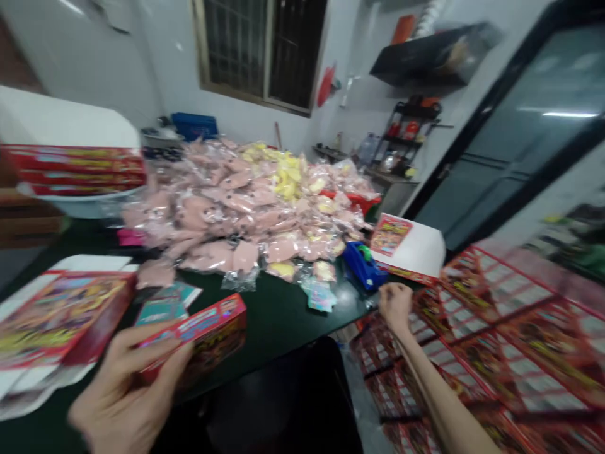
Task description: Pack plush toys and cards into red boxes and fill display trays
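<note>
My left hand [137,378] is wrapped round a small red printed box [220,334], holding it over the near edge of the dark green table [265,309]. Close to the blue tape dispenser [363,265], my right hand [396,304] is closed with its fingers curled in. Whatever it may hold is too small or blurred to make out. Left of the box lies a stack of flattened red cartons [61,315] with white flaps. Teal printed cards [163,304] rest just behind the box.
Many pink toys in clear bags [227,208] are heaped across the table, with yellow ones [288,176] among them. A pale blue basin [89,203] with more cartons stands at left. Red display boxes [510,328] are stacked at right. Behind the dispenser lies a white-flapped carton [416,246].
</note>
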`<action>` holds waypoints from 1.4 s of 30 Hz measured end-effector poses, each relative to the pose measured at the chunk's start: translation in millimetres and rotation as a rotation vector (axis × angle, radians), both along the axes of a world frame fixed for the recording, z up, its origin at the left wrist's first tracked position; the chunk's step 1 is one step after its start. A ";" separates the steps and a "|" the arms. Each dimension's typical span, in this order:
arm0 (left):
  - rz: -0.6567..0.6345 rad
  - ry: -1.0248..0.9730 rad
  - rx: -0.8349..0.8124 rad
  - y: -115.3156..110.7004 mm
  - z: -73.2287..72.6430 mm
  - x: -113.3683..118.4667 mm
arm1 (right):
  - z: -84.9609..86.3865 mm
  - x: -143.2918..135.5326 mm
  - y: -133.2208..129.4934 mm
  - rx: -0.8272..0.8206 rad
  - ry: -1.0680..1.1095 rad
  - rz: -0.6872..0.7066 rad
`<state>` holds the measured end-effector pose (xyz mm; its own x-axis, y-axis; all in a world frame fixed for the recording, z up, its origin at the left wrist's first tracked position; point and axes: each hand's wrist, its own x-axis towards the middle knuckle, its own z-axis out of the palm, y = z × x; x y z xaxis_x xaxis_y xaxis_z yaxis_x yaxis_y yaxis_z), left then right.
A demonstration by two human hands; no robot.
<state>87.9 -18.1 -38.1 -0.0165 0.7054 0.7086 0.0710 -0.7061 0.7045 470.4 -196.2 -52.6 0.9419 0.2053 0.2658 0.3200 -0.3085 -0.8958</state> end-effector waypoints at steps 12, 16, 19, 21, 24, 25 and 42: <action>-0.108 0.042 0.112 -21.4 21.0 4.1 | 82.1 -261.8 65.9 0.449 0.350 0.871; -0.123 0.083 0.105 -24.0 20.0 1.7 | 73.9 -279.8 85.5 0.494 0.569 0.836; -0.137 0.144 0.135 -23.4 22.0 -2.1 | 70.3 -280.7 87.8 0.471 0.588 0.790; -0.151 0.212 0.183 -22.3 25.3 -5.5 | 70.0 -280.4 86.9 0.442 0.583 0.767; -0.181 0.356 0.289 -19.6 31.2 -10.9 | 70.4 -278.4 84.9 0.401 0.580 0.768; -0.192 0.415 0.322 -18.6 32.9 -12.5 | 70.9 -277.2 84.3 0.387 0.582 0.776; -0.174 0.459 0.280 -19.5 49.0 1.9 | 35.5 -223.4 62.9 -0.082 -0.550 0.693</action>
<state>89.8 -37.5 10.9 0.4370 0.4541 0.7764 0.1915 -0.8904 0.4130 247.0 -133.3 -17.1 0.3422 0.7204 0.6033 0.8373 0.0575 -0.5436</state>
